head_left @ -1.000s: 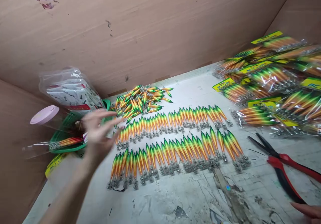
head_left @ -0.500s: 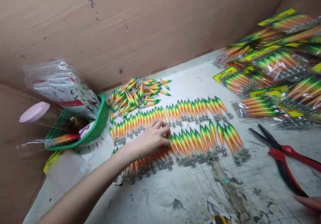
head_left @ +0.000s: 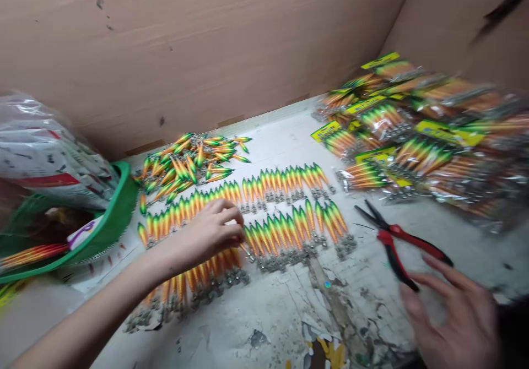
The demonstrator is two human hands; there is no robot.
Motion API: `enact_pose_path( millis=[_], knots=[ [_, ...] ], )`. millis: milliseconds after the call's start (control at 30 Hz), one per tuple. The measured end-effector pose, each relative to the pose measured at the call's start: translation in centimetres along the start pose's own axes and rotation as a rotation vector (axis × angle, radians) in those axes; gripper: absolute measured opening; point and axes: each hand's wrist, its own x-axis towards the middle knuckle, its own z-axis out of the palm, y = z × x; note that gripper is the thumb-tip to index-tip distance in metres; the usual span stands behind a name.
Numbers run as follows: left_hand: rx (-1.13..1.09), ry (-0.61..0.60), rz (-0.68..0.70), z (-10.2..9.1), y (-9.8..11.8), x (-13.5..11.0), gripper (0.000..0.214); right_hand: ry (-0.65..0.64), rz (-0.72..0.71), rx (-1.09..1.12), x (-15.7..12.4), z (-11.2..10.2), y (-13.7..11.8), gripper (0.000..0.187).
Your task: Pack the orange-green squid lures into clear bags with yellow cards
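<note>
My left hand [head_left: 219,227] is closed, thumb and fingers pinched over a gap in the front row of fishing lures [head_left: 285,234]. Hooks of one lure poke out under its fingertips; the rest of that lure is hidden. The lures are green, yellow and orange, with metal hook crowns toward me. A second row of lures [head_left: 289,180] lies behind. My right hand [head_left: 457,311] is slightly blurred, its fingers apart around the handle ends of red-and-black pliers [head_left: 399,239]. The pliers lie on the worktop with jaws parted, and the hand holds nothing.
A loose pile of lures [head_left: 190,162] lies behind the rows. Many bagged lures [head_left: 425,154] with yellow labels are heaped at the right. A green basket [head_left: 126,193] with plastic packets [head_left: 53,154] stands at the left. A brown wall [head_left: 227,44] closes off the back.
The view has swung right, so everything appears farther left. My right hand has come in from the lower right corner to the pliers. My left hand stays over the front row, fingers still curled.
</note>
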Motion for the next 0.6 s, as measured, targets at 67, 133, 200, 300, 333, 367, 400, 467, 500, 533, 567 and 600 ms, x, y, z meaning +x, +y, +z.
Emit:
enact_pose_path(
  millis=[67, 133, 200, 300, 333, 367, 400, 467, 500, 533, 567, 600],
  knots=[
    [-0.230, 0.148, -0.061, -0.1, 1.5, -1.2, 0.009, -0.057, -0.052, -0.124, 1.7, 0.2, -1.0, 0.036],
    [-0.600, 0.271, -0.260, 0.5, 4.3, -2.4, 0.013, -0.136, -0.091, -0.239, 2.3, 0.8, -0.3, 0.048],
    [-1.119, 0.382, -0.491, 1.7, 8.1, -3.3, 0.018, -0.169, -0.130, -0.336, 2.2, 1.3, 1.0, 0.049],
    [-1.800, 0.483, -0.680, 4.4, 13.1, -3.6, 0.015, -0.147, -0.184, -0.463, 2.2, 1.9, 2.4, 0.042],
    [-1.950, 0.520, -0.716, 5.3, 14.3, -3.6, 0.015, -0.137, -0.200, -0.484, 2.4, 1.8, 2.6, 0.041],
    [-2.060, 0.545, -0.738, 6.1, 15.1, -3.5, 0.017, -0.125, -0.221, -0.485, 2.7, 1.7, 2.7, 0.040],
    [-2.129, 0.574, -0.744, 6.7, 15.8, -3.5, 0.019, -0.112, -0.247, -0.456, 3.1, 1.4, 2.6, 0.039],
    [-2.201, 0.616, -0.736, 7.6, 16.5, -3.7, 0.022, -0.119, -0.275, -0.303, 3.8, 0.3, 1.8, 0.033],
    [-2.219, 0.630, -0.729, 7.8, 16.8, -3.8, 0.022, -0.148, -0.270, -0.196, 3.9, -0.3, 1.2, 0.029],
    [-2.236, 0.640, -0.721, 8.0, 17.0, -4.0, 0.022, -0.198, -0.248, -0.073, 3.9, -1.0, 0.4, 0.023],
    [-2.252, 0.648, -0.714, 8.0, 17.2, -4.1, 0.021, -0.265, -0.224, 0.054, 3.7, -1.8, -0.6, 0.018],
    [-2.266, 0.652, -0.706, 8.0, 17.5, -4.1, 0.020, -0.338, -0.217, 0.174, 3.3, -2.4, -1.6, 0.015]
  ],
)
